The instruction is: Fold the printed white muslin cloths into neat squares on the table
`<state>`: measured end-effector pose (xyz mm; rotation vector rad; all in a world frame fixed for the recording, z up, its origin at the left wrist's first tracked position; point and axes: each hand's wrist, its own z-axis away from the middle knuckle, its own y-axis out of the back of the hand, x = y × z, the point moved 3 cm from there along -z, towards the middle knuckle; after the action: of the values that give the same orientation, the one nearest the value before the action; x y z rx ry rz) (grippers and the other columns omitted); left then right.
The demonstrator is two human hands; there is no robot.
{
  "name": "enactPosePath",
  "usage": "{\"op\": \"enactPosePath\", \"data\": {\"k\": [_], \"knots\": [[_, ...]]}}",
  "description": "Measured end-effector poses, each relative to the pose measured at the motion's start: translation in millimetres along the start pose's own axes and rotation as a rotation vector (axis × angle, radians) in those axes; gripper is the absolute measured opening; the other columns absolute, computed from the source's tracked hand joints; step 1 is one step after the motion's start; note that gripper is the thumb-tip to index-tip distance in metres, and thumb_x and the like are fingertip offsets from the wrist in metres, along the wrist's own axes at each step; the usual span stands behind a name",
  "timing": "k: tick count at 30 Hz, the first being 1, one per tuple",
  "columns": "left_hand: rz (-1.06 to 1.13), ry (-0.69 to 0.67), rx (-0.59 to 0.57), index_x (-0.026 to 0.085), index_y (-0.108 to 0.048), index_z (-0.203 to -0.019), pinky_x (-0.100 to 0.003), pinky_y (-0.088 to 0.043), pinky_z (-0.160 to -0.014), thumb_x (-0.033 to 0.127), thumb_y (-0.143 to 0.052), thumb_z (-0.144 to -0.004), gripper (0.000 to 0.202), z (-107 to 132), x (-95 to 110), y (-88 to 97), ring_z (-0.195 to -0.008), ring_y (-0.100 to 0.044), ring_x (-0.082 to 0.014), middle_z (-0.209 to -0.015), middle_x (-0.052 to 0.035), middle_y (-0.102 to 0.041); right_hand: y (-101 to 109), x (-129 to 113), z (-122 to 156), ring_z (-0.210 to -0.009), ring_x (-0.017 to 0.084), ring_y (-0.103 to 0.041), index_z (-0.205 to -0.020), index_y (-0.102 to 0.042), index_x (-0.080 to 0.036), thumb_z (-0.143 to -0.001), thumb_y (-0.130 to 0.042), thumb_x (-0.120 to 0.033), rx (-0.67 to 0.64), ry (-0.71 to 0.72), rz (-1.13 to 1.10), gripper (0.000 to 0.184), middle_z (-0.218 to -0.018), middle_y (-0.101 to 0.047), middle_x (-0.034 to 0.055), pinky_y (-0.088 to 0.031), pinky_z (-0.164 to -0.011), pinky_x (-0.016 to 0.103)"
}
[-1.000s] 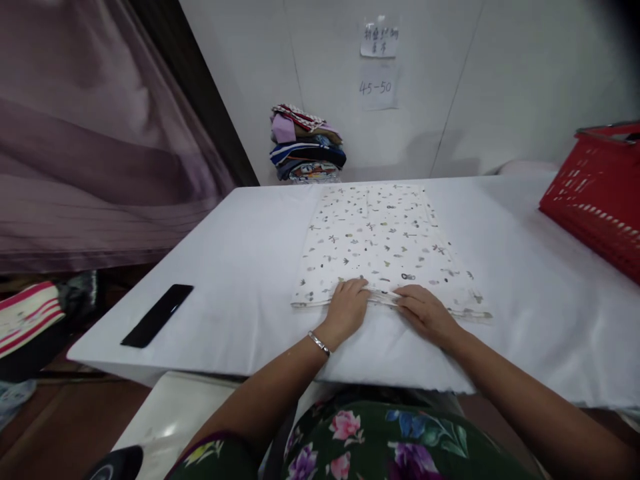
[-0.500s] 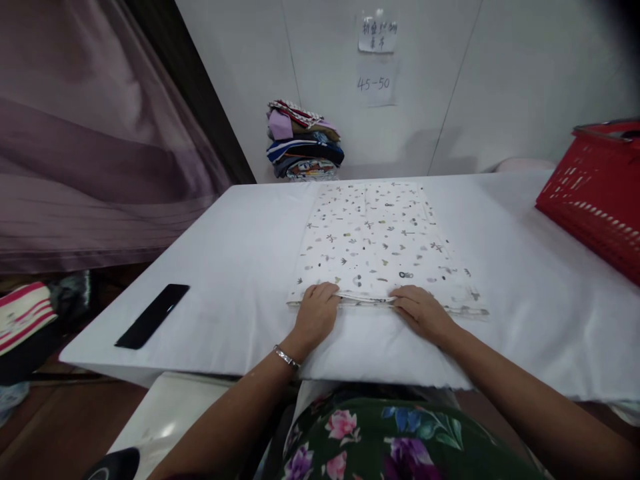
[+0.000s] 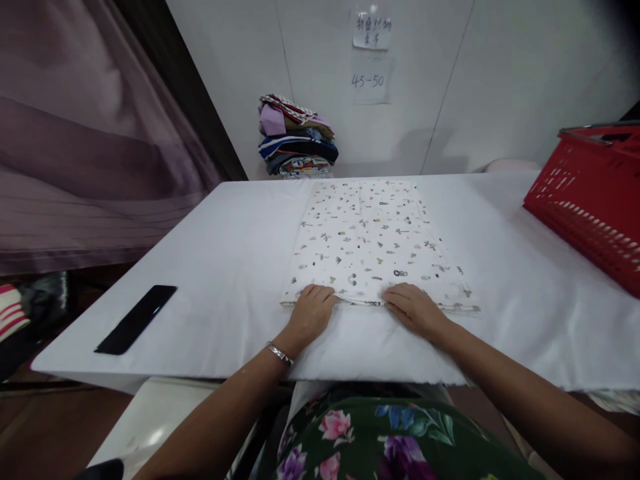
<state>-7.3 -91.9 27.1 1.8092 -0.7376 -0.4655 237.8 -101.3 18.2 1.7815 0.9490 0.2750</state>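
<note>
A white tablecloth [image 3: 370, 247] with small grey and olive prints lies folded into layers on the table in front of me. At its near edge, my left hand [image 3: 314, 310] grips the left part of the layers, fingers on top and thumb low at the edge. To the right, my right hand [image 3: 413, 308] pinches the same edge, its fingers pressed together over the cloth. Between the hands the edge shows a slight gap between layers. The thumbs are mostly hidden.
A black phone [image 3: 136, 320] lies at the table's left. Folded cloths [image 3: 299, 140] are stacked at the back by the wall. On the right stands a red plastic basket [image 3: 590, 200]. The white-covered table [image 3: 240, 247] ends just before my body. Paper signs [image 3: 371, 80] hang on the wall.
The raised layer between my hands has come down, and the gap at the near edge is narrower. My right hand has shifted slightly over the edge. The view has moved a little.
</note>
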Motion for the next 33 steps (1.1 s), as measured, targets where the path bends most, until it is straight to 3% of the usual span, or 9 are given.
{"op": "enactPosePath", "data": {"k": [4, 11, 15, 19, 23, 33], "knots": [[-0.021, -0.020, 0.031, 0.017, -0.062, -0.090, -0.041, -0.042, -0.086, 0.008, -0.042, -0.085, 0.023, -2.0, 1.2, -3.3, -0.103, -0.054, -0.0234, -0.114, -0.0099, -0.060, 1.7, -0.4, -4.9, -0.093, 0.022, -0.057, -0.101, -0.063, -0.020, -0.092, -0.043, -0.021, -0.002, -0.010, -0.051, 0.023, -0.101, -0.065, 0.0088, -0.050, -0.077, 0.039], [-0.064, -0.102, 0.026, 0.019, -0.061, -0.096, -0.041, -0.042, -0.089, 0.014, -0.041, -0.090, 0.022, -26.8, 20.8, -11.2, -0.106, -0.052, -0.0216, -0.119, -0.0074, -0.058, 1.9, 1.2, -9.2, -0.092, 0.021, -0.059, -0.099, -0.063, -0.020, -0.092, -0.044, -0.023, 0.076, -0.104, -0.123, 0.021, -0.097, -0.066, 0.0089, -0.051, -0.078, 0.038], [0.021, -0.142, 0.040, 0.019, -0.062, -0.089, -0.041, -0.042, -0.090, 0.012, -0.038, -0.091, 0.025, -36.3, 34.6, -10.7, -0.107, -0.051, -0.0202, -0.116, -0.0066, -0.059, 0.8, -0.2, -7.1, -0.091, 0.021, -0.058, -0.103, -0.062, -0.021, -0.092, -0.044, -0.022, 0.109, -0.086, -0.092, 0.021, -0.097, -0.065, 0.0087, -0.050, -0.077, 0.037], [0.080, -0.168, 0.057, 0.019, -0.062, -0.088, -0.040, -0.042, -0.089, 0.013, -0.040, -0.090, 0.023, -31.1, 39.0, -9.3, -0.102, -0.053, -0.0193, -0.106, -0.0059, -0.062, 0.4, -1.4, -5.3, -0.090, 0.020, -0.057, -0.105, -0.062, -0.020, -0.092, -0.045, -0.020, 0.119, -0.043, -0.064, 0.022, -0.098, -0.065, 0.0089, -0.048, -0.076, 0.035], [0.064, -0.156, 0.008, 0.020, -0.062, -0.088, -0.037, -0.043, -0.082, 0.014, -0.042, -0.089, 0.020, -26.4, 37.1, -12.0, -0.089, -0.055, -0.0182, -0.096, -0.0040, -0.064, -3.4, -2.4, -4.7, -0.088, 0.021, -0.055, -0.101, -0.064, -0.021, -0.091, -0.044, -0.019, 0.032, -0.006, -0.005, 0.022, -0.097, -0.064, 0.0078, -0.045, -0.074, 0.035], [0.072, -0.092, -0.020, 0.018, -0.057, -0.086, -0.037, -0.043, -0.079, 0.013, -0.045, -0.086, 0.014, -30.1, 36.7, -16.8, -0.084, -0.055, -0.0204, -0.085, -0.0049, -0.063, -1.0, -6.0, -4.6, -0.090, 0.021, -0.053, -0.102, -0.061, -0.018, -0.089, -0.045, -0.019, -0.043, 0.009, -0.040, 0.021, -0.101, -0.061, 0.0097, -0.043, -0.077, 0.037]]}}
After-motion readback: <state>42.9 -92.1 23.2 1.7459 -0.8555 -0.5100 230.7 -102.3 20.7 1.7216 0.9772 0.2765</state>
